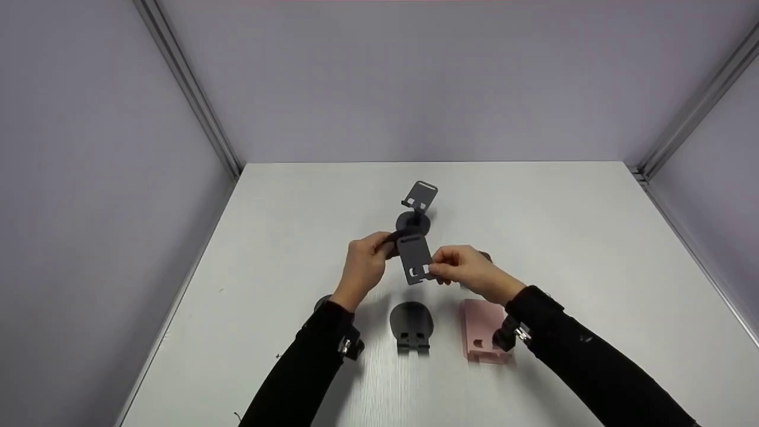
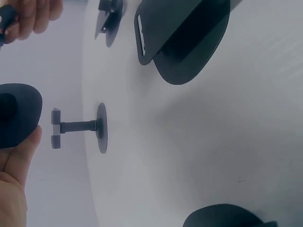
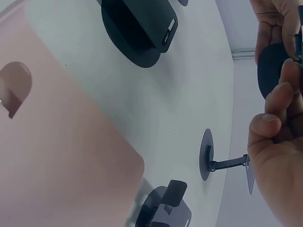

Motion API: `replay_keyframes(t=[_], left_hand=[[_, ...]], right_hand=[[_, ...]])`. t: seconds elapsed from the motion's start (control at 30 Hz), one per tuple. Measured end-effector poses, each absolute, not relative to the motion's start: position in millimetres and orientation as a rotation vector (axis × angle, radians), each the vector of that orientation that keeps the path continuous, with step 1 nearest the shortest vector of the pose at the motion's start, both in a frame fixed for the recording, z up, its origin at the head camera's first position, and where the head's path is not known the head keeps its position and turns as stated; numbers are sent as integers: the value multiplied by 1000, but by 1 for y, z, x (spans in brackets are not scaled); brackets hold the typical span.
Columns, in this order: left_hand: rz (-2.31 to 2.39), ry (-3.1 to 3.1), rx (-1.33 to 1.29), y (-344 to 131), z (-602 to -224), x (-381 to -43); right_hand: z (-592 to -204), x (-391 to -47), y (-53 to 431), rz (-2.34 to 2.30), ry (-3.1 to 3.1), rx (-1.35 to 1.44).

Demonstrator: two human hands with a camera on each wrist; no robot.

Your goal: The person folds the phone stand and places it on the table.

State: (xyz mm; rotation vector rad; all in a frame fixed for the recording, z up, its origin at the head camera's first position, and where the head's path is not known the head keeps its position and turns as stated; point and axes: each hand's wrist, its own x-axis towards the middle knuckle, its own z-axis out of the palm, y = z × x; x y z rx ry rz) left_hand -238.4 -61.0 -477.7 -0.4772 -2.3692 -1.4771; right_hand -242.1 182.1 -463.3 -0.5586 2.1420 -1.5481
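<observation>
Above the middle of the table, a dark phone stand is held up between both hands. My left hand grips its rounded base, thumb and fingers on opposite sides. At the lower right edge of the stand's plate, near the small lip, my right hand pinches with thumb and fingertips. In the right wrist view, the curled fingers of the right hand hide most of the plate. Just behind the held stand, a second dark phone stand stands unfolded on its round base.
A folded dark stand lies nearer on the white table. To its right is a pink stand, partly covered by the right wrist camera. Another dark stand peeks out by the left forearm, and one behind the right hand.
</observation>
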Motion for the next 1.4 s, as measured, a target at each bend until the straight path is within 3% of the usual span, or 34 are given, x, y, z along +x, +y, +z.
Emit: replay_keyframes(t=[0.57, 1.4], left_hand=[[-1522, -2367, -415, -60, -477, -234], [-2191, -2311, -199, -53, -466, -228]], right_hand=[[-465, -235, 179, -1478, 2255, -560], [-480, -233, 170, -1431, 2547, -729]])
